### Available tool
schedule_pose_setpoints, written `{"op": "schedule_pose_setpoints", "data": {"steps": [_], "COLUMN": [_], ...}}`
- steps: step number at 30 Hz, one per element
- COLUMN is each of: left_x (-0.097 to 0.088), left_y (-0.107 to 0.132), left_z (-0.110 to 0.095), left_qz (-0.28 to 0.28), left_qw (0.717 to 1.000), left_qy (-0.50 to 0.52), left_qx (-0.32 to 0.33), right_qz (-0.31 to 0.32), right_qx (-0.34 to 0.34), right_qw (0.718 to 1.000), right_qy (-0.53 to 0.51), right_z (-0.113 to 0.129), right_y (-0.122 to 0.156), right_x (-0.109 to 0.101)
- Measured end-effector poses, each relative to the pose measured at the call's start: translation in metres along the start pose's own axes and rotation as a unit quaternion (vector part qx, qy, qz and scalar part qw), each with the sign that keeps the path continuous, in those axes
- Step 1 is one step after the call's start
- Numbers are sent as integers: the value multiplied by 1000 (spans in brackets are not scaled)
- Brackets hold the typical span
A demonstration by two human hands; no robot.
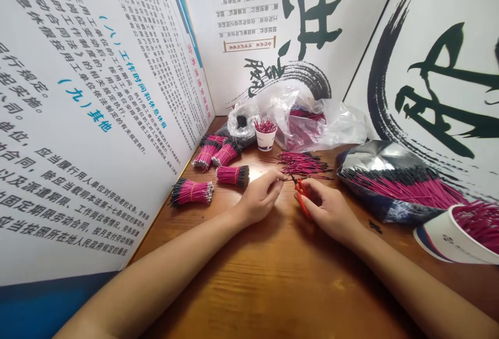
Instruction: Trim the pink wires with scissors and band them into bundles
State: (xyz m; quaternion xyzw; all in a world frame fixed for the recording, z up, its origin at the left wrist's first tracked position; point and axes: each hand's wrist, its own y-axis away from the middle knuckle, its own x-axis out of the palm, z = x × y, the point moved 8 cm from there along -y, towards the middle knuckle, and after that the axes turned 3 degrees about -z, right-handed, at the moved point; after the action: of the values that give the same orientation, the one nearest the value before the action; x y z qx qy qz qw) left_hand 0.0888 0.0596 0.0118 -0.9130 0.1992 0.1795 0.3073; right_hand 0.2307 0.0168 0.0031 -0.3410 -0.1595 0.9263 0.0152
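My left hand (262, 195) rests on the wooden table (273, 276) with its fingers curled and pinched near the edge of a loose pile of pink wires (304, 164). What it pinches is too small to make out. My right hand (325, 208) is closed around small red-handled scissors (301, 193), whose tips point toward the pile. The two hands sit close together, a few centimetres apart.
Several tied bundles of pink wires (212, 167) lie at the left by the printed board. A white cup of wires (265, 133) and clear plastic bags (312, 118) stand at the back. A large heap of wires (401, 183) and another cup (463, 232) are at the right.
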Motion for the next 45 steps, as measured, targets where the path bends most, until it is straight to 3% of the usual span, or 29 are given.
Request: {"op": "schedule_pose_setpoints", "data": {"steps": [4, 10, 23, 35, 45], "left_x": [-4, -19, -10, -6, -10], "left_y": [-5, -9, -8, -7, -8], "left_z": [4, -3, 9, 13, 9], "left_qz": [-30, -99, -67, -53, -69], "left_qw": [998, 995, 993, 988, 990], "left_qy": [51, 4, 90, 132, 109], "left_qx": [-24, 15, -48, -62, -51], "right_qz": [5, 33, 26, 28, 30], "right_qx": [8, 22, 10, 12, 17], "right_qw": [1000, 999, 998, 998, 998], "right_qy": [12, 16, 56, 62, 51], "right_z": [2, 4, 6, 5, 3], "right_y": [1, 3, 3, 3, 4], "right_x": [2, 9, 7, 7, 7]}}
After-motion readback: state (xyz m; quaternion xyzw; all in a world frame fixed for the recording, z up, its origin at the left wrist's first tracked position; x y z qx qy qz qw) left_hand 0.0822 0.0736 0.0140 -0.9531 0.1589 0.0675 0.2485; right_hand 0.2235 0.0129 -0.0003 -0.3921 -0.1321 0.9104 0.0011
